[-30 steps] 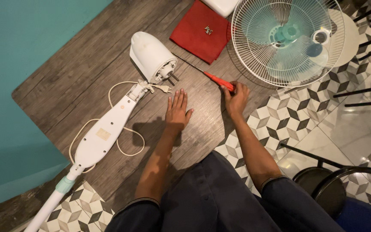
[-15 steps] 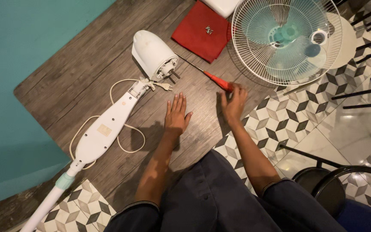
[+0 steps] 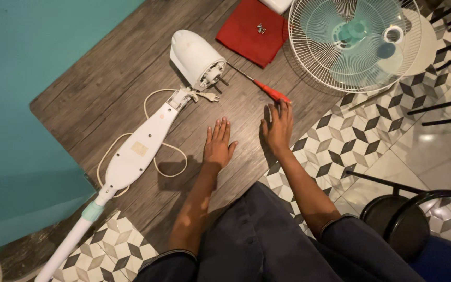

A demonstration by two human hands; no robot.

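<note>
The right hand (image 3: 277,128) lies flat and open, holding nothing, fingertips just short of the red-handled screwdriver (image 3: 267,90). The left hand (image 3: 218,146) rests empty beside it. This looks like the reach; next the fingers must close round the handle.
</note>
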